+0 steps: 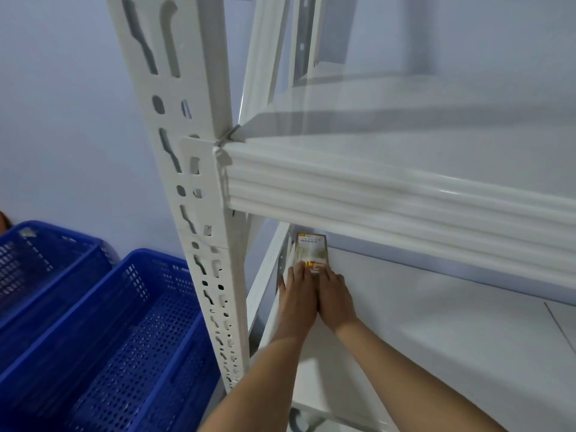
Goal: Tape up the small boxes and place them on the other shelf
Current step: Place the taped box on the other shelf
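A small box (pixel 311 249) with a white, yellow and red label lies on the lower white shelf (pixel 436 322), near its back left corner. Both arms reach in under the upper shelf. My left hand (pixel 297 294) lies palm down, its fingertips on the box's near edge. Beside it, my right hand (pixel 335 296) also lies flat, with its fingers touching the near right corner of the box. Neither hand is closed around the box. No tape is visible.
The upper shelf's thick white front beam (pixel 389 194) hangs just above my hands. A perforated white upright post (pixel 202 213) stands to the left. Two blue perforated plastic crates (pixel 118 338) sit on the left, outside the rack. A caster wheel (pixel 300 420) shows below.
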